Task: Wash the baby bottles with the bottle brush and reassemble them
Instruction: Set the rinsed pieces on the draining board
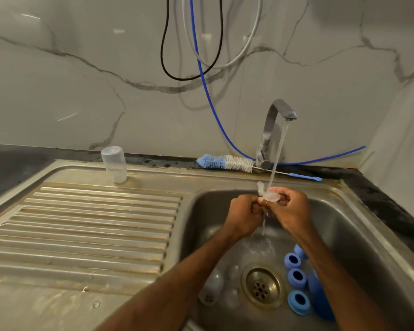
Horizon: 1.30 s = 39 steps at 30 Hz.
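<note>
Over the steel sink (pixel 359 225), my left hand (pixel 245 215) and my right hand (pixel 290 211) both pinch a clear silicone teat (pixel 268 193) under the running tap water (pixel 279 151). A blue and white bottle brush (pixel 227 162) lies on the ledge behind the sink. One clear bottle (pixel 114 163) stands upside down on the drainboard. In the basin lie a clear bottle (pixel 212 286), clear teats (pixel 233 273) and several blue collar rings (pixel 296 278) beside the drain.
The tap (pixel 273 125) rises at the sink's back edge. A ribbed drainboard (pixel 81 225) spreads to the left. Black, white and blue cables (pixel 201 68) hang on the marble wall, and the blue one runs along the dark counter (pixel 380 201) at the right.
</note>
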Each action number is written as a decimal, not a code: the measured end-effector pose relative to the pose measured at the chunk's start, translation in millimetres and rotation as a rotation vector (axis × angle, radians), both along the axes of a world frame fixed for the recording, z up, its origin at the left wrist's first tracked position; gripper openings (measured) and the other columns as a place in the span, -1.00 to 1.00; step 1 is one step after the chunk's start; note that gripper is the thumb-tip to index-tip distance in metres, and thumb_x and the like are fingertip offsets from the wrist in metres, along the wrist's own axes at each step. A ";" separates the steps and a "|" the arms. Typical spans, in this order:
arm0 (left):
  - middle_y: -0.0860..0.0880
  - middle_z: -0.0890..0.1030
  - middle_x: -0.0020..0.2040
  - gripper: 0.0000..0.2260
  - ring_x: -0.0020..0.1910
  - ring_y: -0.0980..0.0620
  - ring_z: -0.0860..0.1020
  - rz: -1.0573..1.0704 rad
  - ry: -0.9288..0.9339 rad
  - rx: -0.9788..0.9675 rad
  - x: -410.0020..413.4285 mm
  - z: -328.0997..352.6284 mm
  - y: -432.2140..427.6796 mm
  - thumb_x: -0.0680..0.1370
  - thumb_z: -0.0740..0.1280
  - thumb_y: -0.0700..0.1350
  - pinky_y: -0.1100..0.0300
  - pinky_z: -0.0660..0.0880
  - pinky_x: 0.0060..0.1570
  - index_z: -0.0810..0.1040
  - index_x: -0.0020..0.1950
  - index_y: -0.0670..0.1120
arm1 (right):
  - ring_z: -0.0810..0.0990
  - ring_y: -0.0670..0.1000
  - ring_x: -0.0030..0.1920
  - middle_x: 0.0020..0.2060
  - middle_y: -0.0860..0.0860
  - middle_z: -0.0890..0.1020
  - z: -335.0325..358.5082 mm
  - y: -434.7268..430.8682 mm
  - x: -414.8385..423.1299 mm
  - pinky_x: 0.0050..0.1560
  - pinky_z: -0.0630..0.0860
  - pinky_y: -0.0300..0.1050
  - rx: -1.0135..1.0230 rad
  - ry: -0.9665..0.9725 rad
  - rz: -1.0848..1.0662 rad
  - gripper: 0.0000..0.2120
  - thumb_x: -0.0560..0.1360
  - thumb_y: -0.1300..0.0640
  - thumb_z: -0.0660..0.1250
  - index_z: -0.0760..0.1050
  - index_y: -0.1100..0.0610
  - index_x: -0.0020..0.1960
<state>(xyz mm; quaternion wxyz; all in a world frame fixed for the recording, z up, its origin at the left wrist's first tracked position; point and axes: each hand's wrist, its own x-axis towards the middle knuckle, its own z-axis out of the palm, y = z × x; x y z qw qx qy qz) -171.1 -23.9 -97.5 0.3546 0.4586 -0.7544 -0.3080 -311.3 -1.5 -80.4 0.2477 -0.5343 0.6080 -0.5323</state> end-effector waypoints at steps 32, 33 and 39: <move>-0.17 0.33 0.58 -0.25 0.53 -0.12 0.31 -0.224 -0.256 -0.053 1.1 68.8 -46.6 0.54 0.33 -0.37 0.09 0.27 0.44 0.09 0.66 -0.13 | 0.73 -0.08 -0.20 -0.14 0.05 0.72 5.0 5.9 7.6 -0.24 0.62 -0.26 0.051 -0.115 0.079 -0.59 0.33 0.39 0.58 0.56 0.16 0.10; -0.17 0.41 0.52 -0.32 0.48 -0.12 0.38 -0.198 -0.249 -0.075 7.4 64.5 -44.1 0.54 0.32 -0.37 0.04 0.34 0.42 0.20 0.63 -0.12 | 0.72 -0.12 -0.21 -0.15 0.04 0.72 7.2 7.9 10.5 -0.25 0.61 -0.30 0.049 -0.106 0.085 -0.64 0.35 0.40 0.56 0.58 0.16 0.08; -0.22 0.69 0.06 -0.75 -0.04 -0.04 0.67 -0.127 0.238 0.382 34.9 28.5 -18.0 0.73 0.18 -0.10 -0.03 0.63 0.12 0.59 0.22 -0.18 | 0.68 -0.14 -0.09 -0.03 -0.04 0.73 18.8 13.9 19.6 -0.09 0.61 -0.31 0.067 0.058 0.121 -0.67 0.46 0.31 0.50 0.64 0.09 0.19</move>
